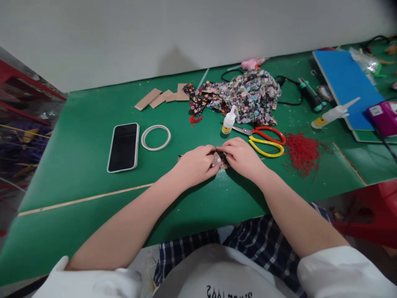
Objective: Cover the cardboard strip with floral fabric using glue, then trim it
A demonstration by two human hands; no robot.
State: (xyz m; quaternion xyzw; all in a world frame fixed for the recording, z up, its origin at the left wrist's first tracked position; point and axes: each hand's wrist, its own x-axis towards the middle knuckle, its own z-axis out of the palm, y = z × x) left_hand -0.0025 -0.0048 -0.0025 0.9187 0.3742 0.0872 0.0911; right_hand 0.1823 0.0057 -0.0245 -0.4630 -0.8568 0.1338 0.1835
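**Both hands pinch a small fabric piece**

Green matting covers the table [93, 194] under your hands, smooth, with a pale seam running across it. Your left hand [196, 164] and right hand [240, 157] meet fingertip to fingertip, knuckles up, forearms angled in from both sides. Between them they pinch a small piece [218, 159] lying on the mat, dark and patterned; its shape is mostly hidden by your fingers. Just right of your right hand lie scissors [263, 140] with red and yellow loop handles, then a tangle of red thread [302, 152]. Beyond your hands stands a small glue bottle [228, 120], and behind it a crumpled floral cloth [248, 96]. Left of your left hand lie a white ring [156, 137] and a dark phone [123, 146].
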